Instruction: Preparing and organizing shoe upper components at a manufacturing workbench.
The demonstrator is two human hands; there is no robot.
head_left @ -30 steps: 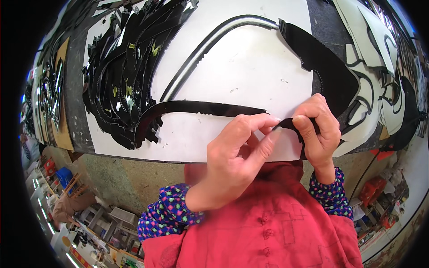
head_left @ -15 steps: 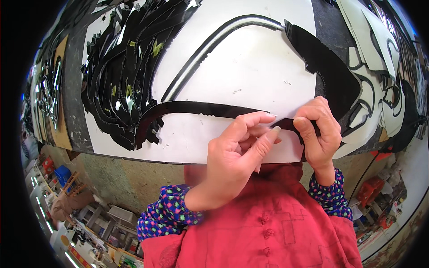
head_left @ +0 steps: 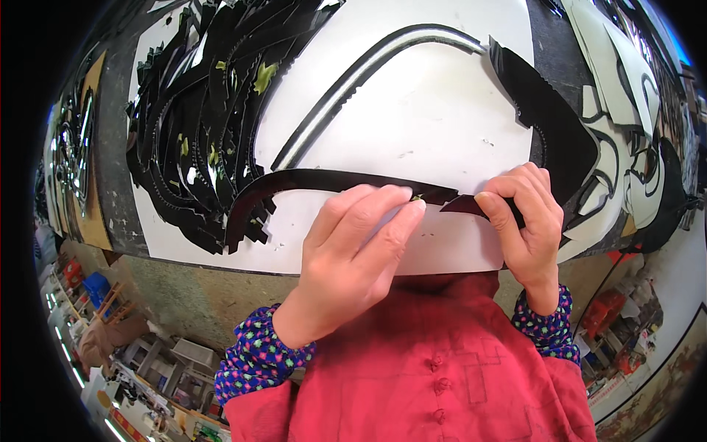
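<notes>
A long curved black strip [head_left: 317,178], notched along its inner edge, lies across the white sheet [head_left: 427,118] before me. My left hand [head_left: 353,254] pinches the strip's lower edge near its right end, thumb and fingers together; a tiny yellowish bit shows at the fingertips. My right hand [head_left: 526,225] is closed round a second black piece [head_left: 462,204], whose pointed end sticks out to the left close to the strip's tip. Most of that piece is hidden by the fingers. Whether the two ends touch, I cannot tell.
At left lies a heap of black cut pieces [head_left: 199,132] with yellow-green marks. A pale-striped curved strip [head_left: 342,92] rests further back, its end by a broad black piece [head_left: 563,121]. White cut pieces [head_left: 615,81] overlap at far right. The table's front edge runs below my hands.
My left hand has moved left, from the gap between the ends onto the long strip, and its fingertips have closed on the edge. The right hand keeps its hold, almost still.
</notes>
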